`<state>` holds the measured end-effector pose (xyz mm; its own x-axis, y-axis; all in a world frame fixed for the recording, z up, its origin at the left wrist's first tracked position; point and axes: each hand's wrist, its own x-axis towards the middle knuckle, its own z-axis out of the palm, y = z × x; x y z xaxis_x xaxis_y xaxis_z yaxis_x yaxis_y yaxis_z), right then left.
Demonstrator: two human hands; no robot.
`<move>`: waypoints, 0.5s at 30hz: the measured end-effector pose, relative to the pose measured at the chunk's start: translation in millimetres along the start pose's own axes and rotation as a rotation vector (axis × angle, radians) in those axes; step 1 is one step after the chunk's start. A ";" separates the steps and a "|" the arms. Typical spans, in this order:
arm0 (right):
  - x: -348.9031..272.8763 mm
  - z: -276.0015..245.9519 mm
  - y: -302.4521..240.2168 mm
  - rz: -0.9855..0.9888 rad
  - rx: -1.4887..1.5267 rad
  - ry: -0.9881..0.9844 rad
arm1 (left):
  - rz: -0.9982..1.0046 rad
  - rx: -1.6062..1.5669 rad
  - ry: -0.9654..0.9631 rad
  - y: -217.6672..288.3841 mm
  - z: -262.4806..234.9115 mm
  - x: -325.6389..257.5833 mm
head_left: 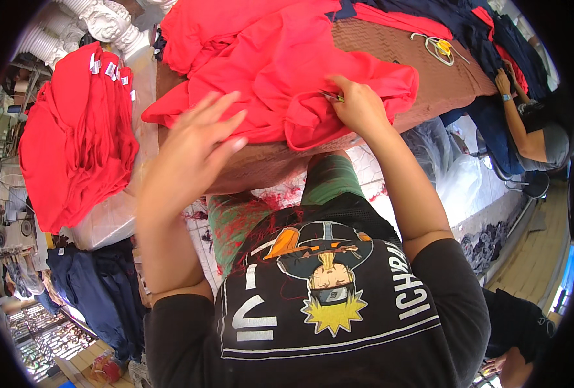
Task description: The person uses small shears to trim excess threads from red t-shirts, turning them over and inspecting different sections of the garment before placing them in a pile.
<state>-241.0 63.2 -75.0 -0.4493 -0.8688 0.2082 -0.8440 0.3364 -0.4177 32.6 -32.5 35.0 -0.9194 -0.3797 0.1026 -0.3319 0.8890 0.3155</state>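
Brown-covered table (429,84) heaped with red garments, small white tags on the hanging red stack (73,142) at left.

Right hand (358,107) pinches a small metal snipper (332,97) against the red garment (287,71) lying on the table's near edge; left hand (190,155) hovers just beside the cloth, fingers (225,107) spread wide, holding nothing.
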 end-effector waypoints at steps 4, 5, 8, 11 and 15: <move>-2.1 -7.2 12.2 0.020 -0.017 -0.106 | -0.233 -0.215 0.095 6.3 85.1 50.3; -5.4 -6.2 18.4 0.003 0.052 -0.048 | -0.248 -0.231 0.095 7.3 105.1 60.8; -23.4 -42.3 -3.5 0.039 0.378 -0.147 | -0.180 -0.237 0.128 -11.9 119.5 82.3; -66.2 -113.9 -39.7 -0.824 1.084 -0.943 | -0.141 -0.275 0.781 -64.0 68.1 98.0; -91.3 -176.8 -74.1 -1.523 0.875 -1.371 | -0.500 -0.231 0.863 -188.2 -12.4 84.5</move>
<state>-189.2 181.7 93.3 0.9642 -0.0182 0.2645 0.2217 -0.4914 -0.8422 19.9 -235.0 -4.0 -0.1913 -0.8296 0.5246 -0.5034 0.5417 0.6732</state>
